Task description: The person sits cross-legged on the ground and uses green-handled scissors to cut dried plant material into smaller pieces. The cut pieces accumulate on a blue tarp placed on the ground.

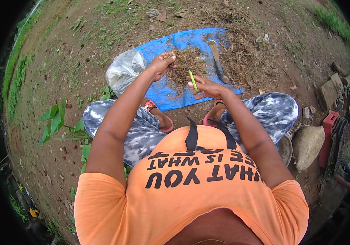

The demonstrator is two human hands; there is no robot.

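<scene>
My left hand (163, 65) pinches a small bunch of dry plant strands (171, 56) above the left side of a blue plastic tarp (165, 102). In my right hand (208, 87) is a slim lime-green tool (193, 81), pointing away from me; its exact kind is not clear. A heap of dry brown grass or roots (190, 59) lies on the tarp between and beyond the hands. To the right of that heap rests a broad-bladed knife (214, 50) with a dark wrapped handle.
A filled translucent plastic bag (125, 73) stands at the tarp's left edge. More dry grass (248, 58) covers the soil on the right. A leafy green plant (54, 119) grows at left. Beside my right knee are a large stone (308, 147), a red crate (328, 137) and wood blocks (329, 90).
</scene>
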